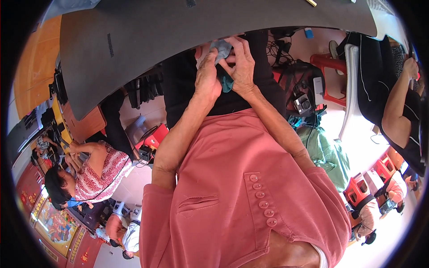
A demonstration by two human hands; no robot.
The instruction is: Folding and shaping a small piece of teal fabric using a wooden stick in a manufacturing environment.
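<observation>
Below the long near edge of a broad, smooth dark table, a person wears a soft pink shirt with round buttons. A crinkled, translucent green sack bulges below the table's right side. Just under the table's edge, with room to either side, the left hand and right hand grip a crumpled grey-blue cloth, fingers bent around it; teal fabric shows lower, between the wrists.
</observation>
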